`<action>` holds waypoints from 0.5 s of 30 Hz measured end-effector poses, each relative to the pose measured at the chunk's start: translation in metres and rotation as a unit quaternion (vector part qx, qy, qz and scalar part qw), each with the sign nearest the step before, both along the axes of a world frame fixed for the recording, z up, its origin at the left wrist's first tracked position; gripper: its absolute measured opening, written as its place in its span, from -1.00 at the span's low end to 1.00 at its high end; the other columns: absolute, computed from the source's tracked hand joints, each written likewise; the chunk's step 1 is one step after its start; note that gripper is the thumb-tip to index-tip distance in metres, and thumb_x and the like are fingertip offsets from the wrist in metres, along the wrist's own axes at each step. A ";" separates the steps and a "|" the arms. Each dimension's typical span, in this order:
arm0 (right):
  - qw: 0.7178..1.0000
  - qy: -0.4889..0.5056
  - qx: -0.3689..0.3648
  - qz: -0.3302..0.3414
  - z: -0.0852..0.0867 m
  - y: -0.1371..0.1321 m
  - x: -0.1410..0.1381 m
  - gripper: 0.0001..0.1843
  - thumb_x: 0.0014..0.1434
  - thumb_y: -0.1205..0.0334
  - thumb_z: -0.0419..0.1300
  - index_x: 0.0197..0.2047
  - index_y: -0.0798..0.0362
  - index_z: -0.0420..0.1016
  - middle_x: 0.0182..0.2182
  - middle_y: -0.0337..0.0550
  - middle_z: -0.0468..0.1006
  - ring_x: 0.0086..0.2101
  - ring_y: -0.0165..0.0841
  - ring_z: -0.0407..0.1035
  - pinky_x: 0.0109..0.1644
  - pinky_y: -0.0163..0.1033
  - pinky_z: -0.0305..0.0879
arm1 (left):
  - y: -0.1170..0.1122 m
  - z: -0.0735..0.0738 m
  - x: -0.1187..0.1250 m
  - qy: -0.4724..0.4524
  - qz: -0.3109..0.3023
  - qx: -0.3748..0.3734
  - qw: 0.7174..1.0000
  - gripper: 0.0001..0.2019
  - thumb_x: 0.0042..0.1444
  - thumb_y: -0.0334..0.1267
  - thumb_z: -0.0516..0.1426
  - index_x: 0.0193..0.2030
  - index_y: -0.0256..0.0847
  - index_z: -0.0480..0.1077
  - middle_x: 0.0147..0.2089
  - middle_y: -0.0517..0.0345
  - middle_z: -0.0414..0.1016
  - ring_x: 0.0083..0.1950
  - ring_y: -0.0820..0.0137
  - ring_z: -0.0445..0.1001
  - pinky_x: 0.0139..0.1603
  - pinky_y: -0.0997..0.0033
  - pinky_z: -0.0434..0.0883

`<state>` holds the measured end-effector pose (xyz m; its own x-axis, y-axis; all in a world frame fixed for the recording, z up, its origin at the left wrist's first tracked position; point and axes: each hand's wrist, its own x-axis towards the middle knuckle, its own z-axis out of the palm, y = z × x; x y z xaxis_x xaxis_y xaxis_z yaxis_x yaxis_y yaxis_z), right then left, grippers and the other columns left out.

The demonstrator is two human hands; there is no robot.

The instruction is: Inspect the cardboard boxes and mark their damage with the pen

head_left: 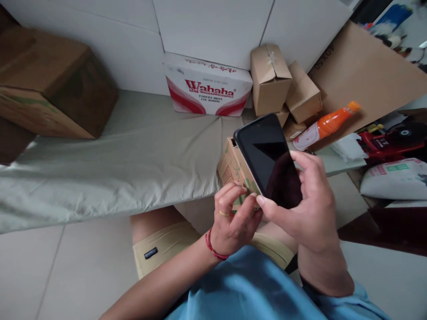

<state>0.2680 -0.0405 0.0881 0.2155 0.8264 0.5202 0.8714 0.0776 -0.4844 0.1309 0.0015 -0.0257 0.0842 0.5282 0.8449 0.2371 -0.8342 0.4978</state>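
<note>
My right hand [308, 200] grips a black phone [267, 155] with a dark screen, held tilted in front of me, thumb along its lower left edge. My left hand [233, 218], with a ring and a red thread at the wrist, has its fingers curled and pinched against the phone's lower left corner. Just behind the phone a small printed cardboard box [231, 166] sits at the edge of the cloth-covered bench [116, 169].
On the bench stand a large brown carton [53, 84] at left, a white Wahaha water carton [207, 86] at the wall, several small brown boxes [283, 86], and an orange bottle [325, 126]. A flat cardboard sheet [363, 71] leans at right, above red equipment [390, 140] and a sack [395, 178].
</note>
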 end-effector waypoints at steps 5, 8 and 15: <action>0.999 -0.031 0.024 -0.016 -0.003 0.009 -0.015 -0.26 0.15 0.10 0.41 0.37 -0.12 0.33 0.16 0.03 0.46 0.17 0.03 0.46 0.25 0.26 0.56 | -0.001 -0.011 -0.003 0.003 0.000 -0.031 1.000 -0.48 0.40 -0.22 0.25 0.43 -0.16 0.27 0.19 -0.16 0.41 0.26 0.09 0.51 0.27 -0.05 0.63; 0.998 -0.050 0.029 -0.023 -0.004 0.010 -0.019 -0.24 0.16 0.11 0.41 0.39 -0.13 0.31 0.17 0.05 0.45 0.19 0.05 0.44 0.28 0.28 0.55 | -0.001 -0.014 -0.004 0.008 -0.015 -0.041 0.999 -0.46 0.38 -0.24 0.27 0.43 -0.19 0.27 0.20 -0.18 0.40 0.29 0.08 0.49 0.31 -0.04 0.61; 0.998 -0.045 0.023 -0.035 -0.004 0.006 -0.017 -0.24 0.14 0.04 0.43 0.37 -0.12 0.33 0.20 0.06 0.47 0.20 0.06 0.45 0.29 0.29 0.52 | 0.000 -0.012 -0.007 0.023 -0.033 -0.046 0.998 -0.43 0.35 -0.27 0.30 0.42 -0.18 0.24 0.22 -0.20 0.39 0.32 0.05 0.47 0.30 -0.04 0.60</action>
